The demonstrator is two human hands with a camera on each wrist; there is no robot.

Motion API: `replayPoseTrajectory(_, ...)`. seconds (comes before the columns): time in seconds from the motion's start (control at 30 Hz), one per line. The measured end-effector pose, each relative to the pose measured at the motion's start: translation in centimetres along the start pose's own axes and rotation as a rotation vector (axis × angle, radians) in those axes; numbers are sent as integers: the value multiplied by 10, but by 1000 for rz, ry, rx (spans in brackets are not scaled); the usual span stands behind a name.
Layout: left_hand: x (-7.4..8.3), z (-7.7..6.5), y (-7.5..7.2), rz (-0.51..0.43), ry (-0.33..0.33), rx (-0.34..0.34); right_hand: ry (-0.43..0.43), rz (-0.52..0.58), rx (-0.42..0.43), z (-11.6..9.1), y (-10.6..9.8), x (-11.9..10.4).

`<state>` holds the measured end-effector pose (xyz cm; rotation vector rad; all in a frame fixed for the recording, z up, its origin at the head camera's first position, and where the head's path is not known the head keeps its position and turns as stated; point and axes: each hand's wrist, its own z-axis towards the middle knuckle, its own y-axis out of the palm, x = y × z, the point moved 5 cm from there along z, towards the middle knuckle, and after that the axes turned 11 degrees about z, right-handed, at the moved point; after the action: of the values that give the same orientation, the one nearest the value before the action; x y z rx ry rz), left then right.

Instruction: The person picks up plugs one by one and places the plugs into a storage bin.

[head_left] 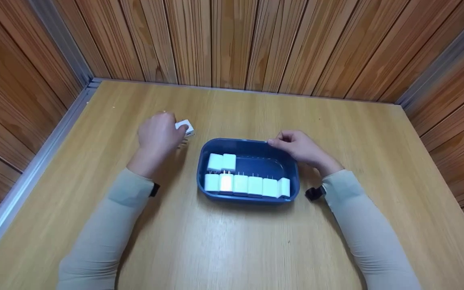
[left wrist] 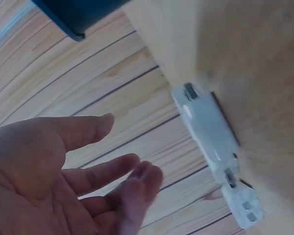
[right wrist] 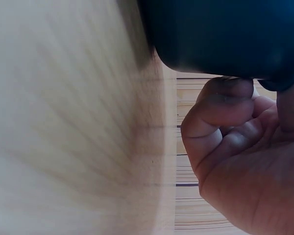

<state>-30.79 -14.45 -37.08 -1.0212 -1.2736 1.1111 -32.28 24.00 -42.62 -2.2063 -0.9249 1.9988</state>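
Observation:
My left hand (head_left: 159, 133) hovers at the back left of the table, its thumb overlapping a white plug-in charger (head_left: 185, 125) in the head view. The left wrist view shows that hand (left wrist: 78, 176) with nothing between thumb and loosely bent fingers. White chargers (left wrist: 208, 127) lie on the tabletop a short way off its fingertips. With thumb and curled fingers, my right hand (head_left: 296, 147) pinches the back right rim of a dark blue plastic tub (head_left: 248, 200). Inside the tub, several white chargers (head_left: 240, 184) form a front row, and two more (head_left: 222, 162) sit behind on the left.
The wooden tabletop (head_left: 216, 249) is bounded by plank-patterned panels (head_left: 232, 44) at the back and both sides. Metal edging (head_left: 34, 161) runs along the left. Dark wrist-worn devices (head_left: 315, 193) show at both cuffs.

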Motion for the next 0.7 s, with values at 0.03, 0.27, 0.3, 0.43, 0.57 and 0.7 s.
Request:
replayPoseTrajectory(0.03, -2, 0, 2, -1, -4, -14, 2, 0, 3, 0, 0, 1)
replayPoseTrajectory(0.27, -8, 1, 14, 32, -2, -89, 4, -1, 6, 0, -1, 2)
replayPoseTrajectory(0.3, -8, 1, 15, 38, -3, -96, 3, 0, 6, 0, -1, 2)
replayPoseTrajectory(0.43, -9, 2, 19, 52, -5, -127, 10, -2, -3, 1, -2, 2)
replayPoseTrajectory(0.57, -9, 3, 23, 44, -4, -146, 13, 0, -4, 1, -2, 2)
replayPoseTrajectory(0.7, -10, 4, 27, 29, -1, -153, 12, 2, -2, 2, -2, 2)
